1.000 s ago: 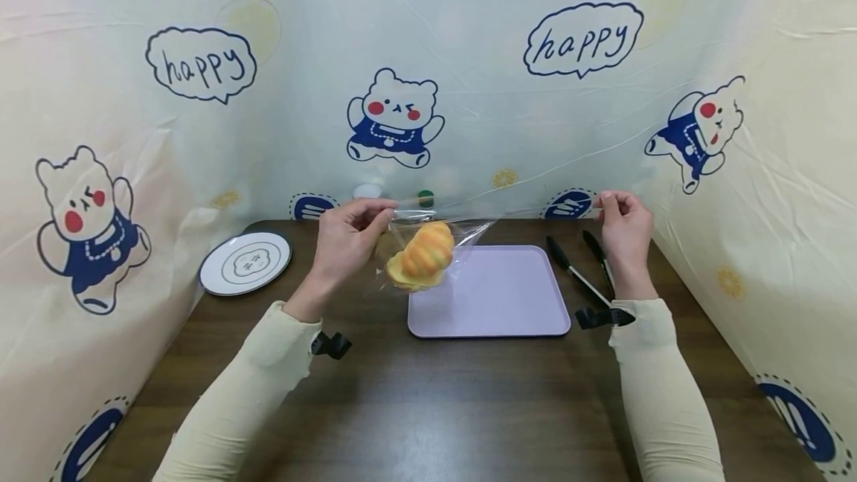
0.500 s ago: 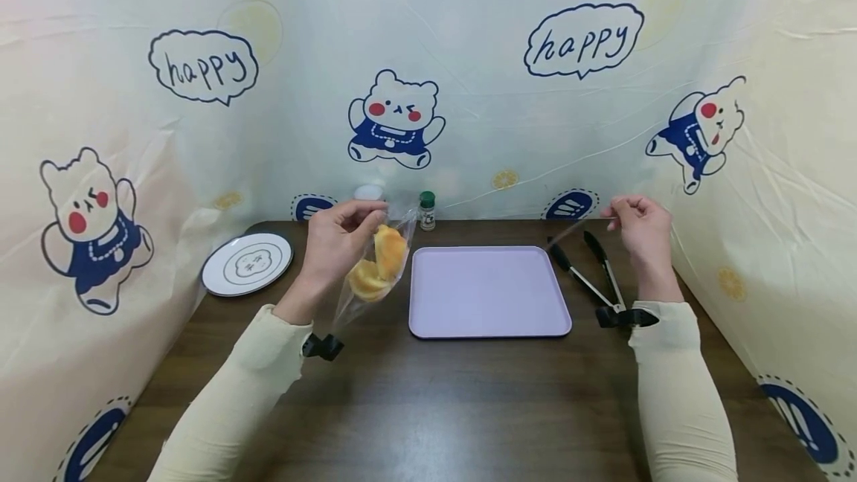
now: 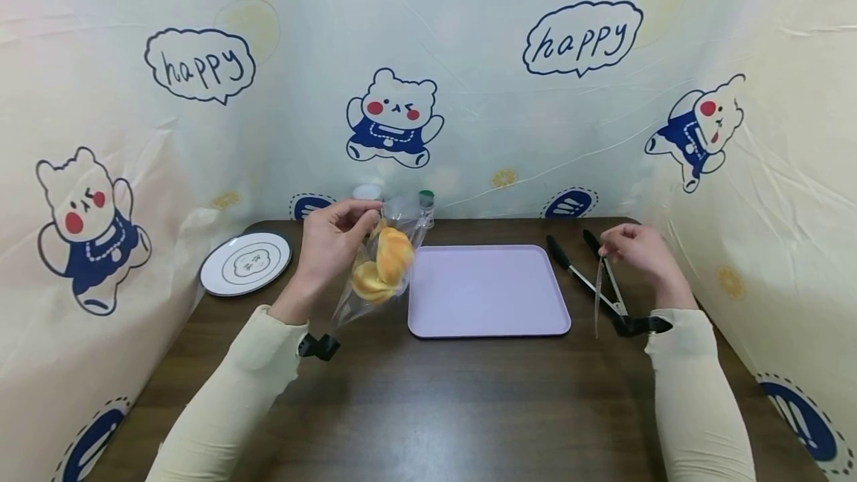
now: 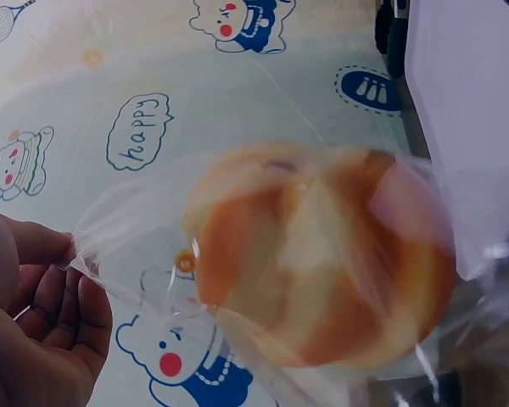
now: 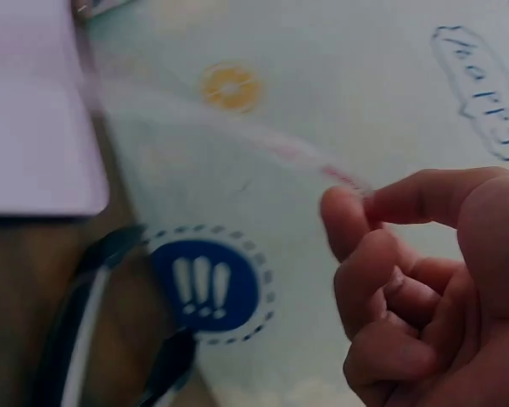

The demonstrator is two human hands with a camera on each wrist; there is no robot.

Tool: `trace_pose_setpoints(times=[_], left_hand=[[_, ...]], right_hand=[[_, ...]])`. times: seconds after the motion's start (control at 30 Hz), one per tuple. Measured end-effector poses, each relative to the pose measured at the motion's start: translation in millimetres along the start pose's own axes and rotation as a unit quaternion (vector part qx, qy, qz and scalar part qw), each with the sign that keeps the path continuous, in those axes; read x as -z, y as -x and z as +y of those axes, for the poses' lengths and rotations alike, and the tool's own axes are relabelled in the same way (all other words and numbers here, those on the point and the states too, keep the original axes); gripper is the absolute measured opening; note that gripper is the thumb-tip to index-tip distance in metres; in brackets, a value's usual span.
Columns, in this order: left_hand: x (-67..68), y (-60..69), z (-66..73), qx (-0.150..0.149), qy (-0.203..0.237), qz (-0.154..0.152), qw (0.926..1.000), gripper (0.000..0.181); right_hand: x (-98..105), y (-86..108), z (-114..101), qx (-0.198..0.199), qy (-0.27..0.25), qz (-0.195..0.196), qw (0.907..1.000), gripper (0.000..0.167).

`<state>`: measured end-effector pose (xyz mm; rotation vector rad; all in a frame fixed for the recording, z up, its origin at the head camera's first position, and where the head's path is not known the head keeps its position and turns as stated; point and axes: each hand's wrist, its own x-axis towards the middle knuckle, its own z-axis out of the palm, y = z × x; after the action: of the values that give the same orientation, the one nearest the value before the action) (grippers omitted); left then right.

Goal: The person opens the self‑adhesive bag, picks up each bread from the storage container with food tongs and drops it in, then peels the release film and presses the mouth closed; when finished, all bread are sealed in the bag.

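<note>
Between thumb and fingers my left hand (image 3: pixel 328 240) pinches a corner of a clear plastic bag (image 4: pixel 136 229). Inside hang orange-and-yellow bread rolls (image 3: pixel 393 255), one of them large and close in the left wrist view. The bag hangs just left of a lilac tray (image 3: pixel 492 292). At the right, my right hand (image 3: pixel 639 251) pinches the end of a thin clear strip (image 3: pixel 598 303) with thumb and forefinger. Faint red marks show on that strip in the right wrist view, where it trails toward the tray. The hand is above black-handled metal tongs (image 3: pixel 584 281).
A white plate (image 3: pixel 221 262) with a dark rim lies at the back left of the brown table (image 3: pixel 435 407). Behind the bag stands a small green-capped bottle (image 3: pixel 426 201), partly covered, beside a white round thing (image 3: pixel 367 192). A printed curtain (image 3: pixel 482 132) surrounds the table.
The strip, stretched between the hands a second ago, has come off the bag and hangs from the right hand. That hand moved right and down; the left moved slightly left with the bag.
</note>
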<state>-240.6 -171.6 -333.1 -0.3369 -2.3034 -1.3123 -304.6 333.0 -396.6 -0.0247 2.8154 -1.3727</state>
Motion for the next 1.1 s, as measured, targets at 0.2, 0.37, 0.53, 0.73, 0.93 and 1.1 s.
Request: trace_pose_setpoints(times=[0.2,0.37,0.53,0.73,0.93,1.1], left_hand=[[0.7,0.1,0.1,0.013,-0.004,-0.004,0.9999,0.024],[1.1,-0.4,-0.5,0.014,-0.002,-0.006,0.9999,0.023],[0.9,-0.3,-0.8,0.009,0.004,-0.009,0.9999,0.021],[-0.3,-0.6,-1.3,-0.001,0.006,-0.006,1.0,0.022],[-0.7,-0.5,-0.9,0.001,0.008,-0.008,0.9999,0.02],[-1.5,-0.3,-0.4,-0.001,0.021,-0.013,0.9997,0.019]], right_hand=[[-18,-11.2,20,-0.027,0.094,-0.027,0.9948,0.037],[-30,-17.7,36,-0.047,0.152,-0.04,0.9864,0.033],[-36,-21.5,46,-0.042,0.192,-0.044,0.9796,0.03],[-35,-20.8,46,-0.055,0.195,-0.043,0.9784,0.037],[-32,-20.5,50,-0.07,0.2,-0.051,0.976,0.043],[-32,-18.2,46,-0.061,0.203,-0.026,0.977,0.048]])
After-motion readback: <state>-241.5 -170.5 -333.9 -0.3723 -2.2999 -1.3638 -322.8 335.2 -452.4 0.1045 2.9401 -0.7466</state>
